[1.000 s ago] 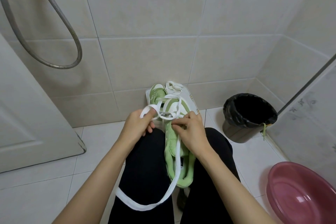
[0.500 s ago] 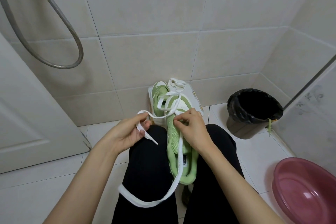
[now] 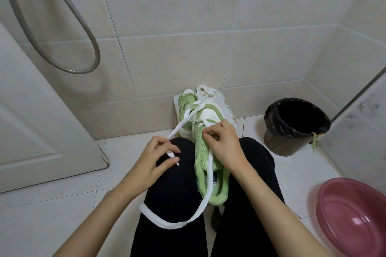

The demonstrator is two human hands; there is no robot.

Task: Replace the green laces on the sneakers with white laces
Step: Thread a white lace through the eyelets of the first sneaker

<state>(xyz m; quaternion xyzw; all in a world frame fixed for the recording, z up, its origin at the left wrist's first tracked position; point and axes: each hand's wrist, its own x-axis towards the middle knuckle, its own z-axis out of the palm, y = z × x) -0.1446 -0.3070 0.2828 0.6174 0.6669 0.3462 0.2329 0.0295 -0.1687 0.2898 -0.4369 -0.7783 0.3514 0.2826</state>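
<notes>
Sitting with your knees in black trousers, you have one green sneaker wedged between them, toe pointing away towards the wall and heel towards you; your right hand curls over its front, thumb and forefinger closed in a pinch on the white lace where it crosses the lowest eyelets, the other fingers bent above them; your left hand rests on the left knee, thumb and fingers nipped on the same lace close to its end, with the short tip poking out below the fingers; from that hand the lace runs up and away in a straight line to the toe of the sneaker; its other run comes out under your right hand, lies down the tongue, and hangs in a wide loop across your left thigh.

Just past your knees a white box stands on the floor against the far wall; the second sneaker, also green, lies on the box's left side, and a loose lace, white and bunched, sits at the box's far edge beside it.

Near the floor's far right corner stands a bin with a black liner; a green lace hangs over its right rim down the outside; a pink basin sits on the floor at the near right, well apart from the bin; a door stands at the left, and a shower hose loops down the wall above it.
</notes>
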